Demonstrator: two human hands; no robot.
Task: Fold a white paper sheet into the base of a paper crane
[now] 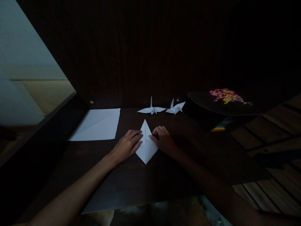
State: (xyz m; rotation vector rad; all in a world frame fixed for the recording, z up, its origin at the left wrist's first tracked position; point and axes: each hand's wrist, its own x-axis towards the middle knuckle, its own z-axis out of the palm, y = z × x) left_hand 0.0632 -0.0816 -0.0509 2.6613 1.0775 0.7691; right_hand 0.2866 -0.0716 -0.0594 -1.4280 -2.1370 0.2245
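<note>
A white paper folded into a kite-like diamond (pixel 146 144) lies on the dark wooden table (pixel 131 182) in front of me. My left hand (pixel 127 145) rests flat beside it, fingers stretched out and pressing on its left edge. My right hand (pixel 163 138) has its fingers curled, with the fingertips pinching or pressing the paper's right edge. Two finished white paper cranes (pixel 151 109) (pixel 175 107) stand side by side just beyond the folded piece.
A flat white sheet of paper (pixel 97 124) lies at the left of the table. At the right a dark round tray (pixel 225 108) carries a heap of small pink and yellow bits (pixel 225 95). A dark wooden wall rises behind; slatted wood flooring shows at right.
</note>
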